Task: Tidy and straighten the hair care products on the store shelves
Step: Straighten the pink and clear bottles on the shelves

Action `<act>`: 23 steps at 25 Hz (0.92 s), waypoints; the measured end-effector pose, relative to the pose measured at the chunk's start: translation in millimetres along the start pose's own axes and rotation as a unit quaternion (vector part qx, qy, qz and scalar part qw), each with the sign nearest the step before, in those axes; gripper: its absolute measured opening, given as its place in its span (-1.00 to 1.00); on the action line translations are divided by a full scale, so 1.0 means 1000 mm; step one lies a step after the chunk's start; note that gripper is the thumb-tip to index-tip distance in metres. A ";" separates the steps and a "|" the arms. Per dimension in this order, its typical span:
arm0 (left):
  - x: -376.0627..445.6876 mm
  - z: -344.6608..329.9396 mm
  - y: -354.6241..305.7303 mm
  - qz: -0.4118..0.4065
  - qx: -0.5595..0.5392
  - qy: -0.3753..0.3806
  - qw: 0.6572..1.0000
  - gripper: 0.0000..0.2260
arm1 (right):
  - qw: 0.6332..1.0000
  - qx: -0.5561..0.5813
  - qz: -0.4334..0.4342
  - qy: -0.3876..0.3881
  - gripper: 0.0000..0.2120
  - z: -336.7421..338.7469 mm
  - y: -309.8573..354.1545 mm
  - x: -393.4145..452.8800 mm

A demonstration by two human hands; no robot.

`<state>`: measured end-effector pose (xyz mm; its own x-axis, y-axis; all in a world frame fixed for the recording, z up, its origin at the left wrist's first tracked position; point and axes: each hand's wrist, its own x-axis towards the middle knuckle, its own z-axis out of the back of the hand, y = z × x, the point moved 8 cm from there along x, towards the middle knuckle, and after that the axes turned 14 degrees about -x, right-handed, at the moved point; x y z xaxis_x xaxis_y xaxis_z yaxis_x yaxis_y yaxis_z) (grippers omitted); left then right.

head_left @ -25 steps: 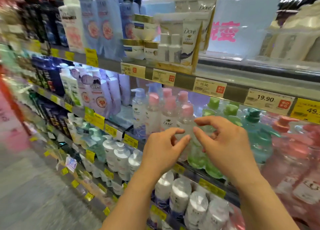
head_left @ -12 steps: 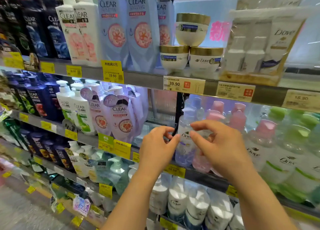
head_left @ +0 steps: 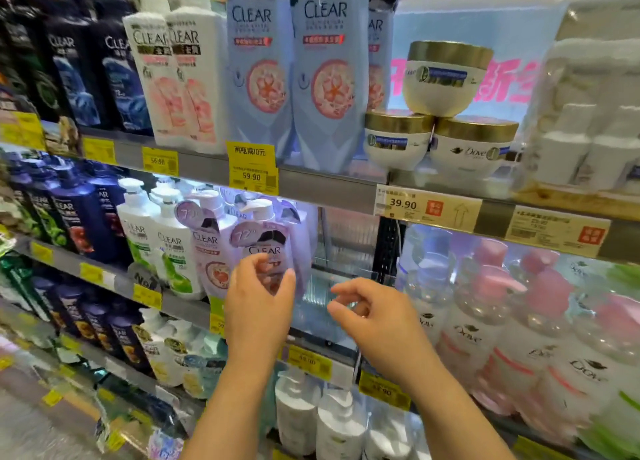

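— Shelves [head_left: 329,186] run wall to wall, price tags along every lip, bright light behind the middle row. See the lilac pump bottle [head_left: 266,252] at the front of that middle shelf, beside the gap?

— Yes, the left hand [head_left: 258,307] is right up against it. Its fingers [head_left: 252,264] are loosely curved over the lower front; whether they actually grip it or only touch, I cannot tell.

— And the right hand [head_left: 377,316]?

— Hanging in front of the gap, fingers half curled, holding nothing.

— How would that bottle handle?

— Full and fairly heavy, I'd guess. Rigid plastic, glossy, so likely slick. The pump head looks like the weak part. I'd take it round the body, low down, and turn it from there.

— What can't you see?

— The bottle's base sits behind the hand. The rows behind it are lost in glare. Far right, the pink-capped bottles [head_left: 540,307] smear into blur, and their labels barely read.
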<state>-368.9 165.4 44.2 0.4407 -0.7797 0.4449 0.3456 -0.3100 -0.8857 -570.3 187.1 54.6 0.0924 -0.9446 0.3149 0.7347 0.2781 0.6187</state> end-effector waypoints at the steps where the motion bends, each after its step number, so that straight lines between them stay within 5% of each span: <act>1: 0.005 0.011 0.007 0.010 0.009 -0.020 1.000 -0.70 | 1.000 0.010 -0.001 0.014 -0.85 -0.014 -0.001 0.010; 7: 0.026 0.038 0.041 0.049 0.097 -0.001 0.994 -0.54 | 0.994 0.051 -0.036 0.091 -0.46 -0.090 0.000 0.060; 17: 0.063 0.023 0.055 0.010 0.132 0.217 0.967 -0.48 | 0.991 0.063 -0.114 0.001 -0.67 -0.111 0.023 0.072; 23: 0.070 0.021 0.052 -0.016 0.110 0.259 0.960 -0.39 | 0.980 0.001 -0.177 -0.092 -0.70 -0.103 0.031 0.052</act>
<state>-302.9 106.3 32.1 -0.0238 -0.9550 0.2956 0.5433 -0.2606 -0.7981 -473.0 128.6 16.2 -0.2915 -0.9345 0.2045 0.6980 -0.0616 0.7135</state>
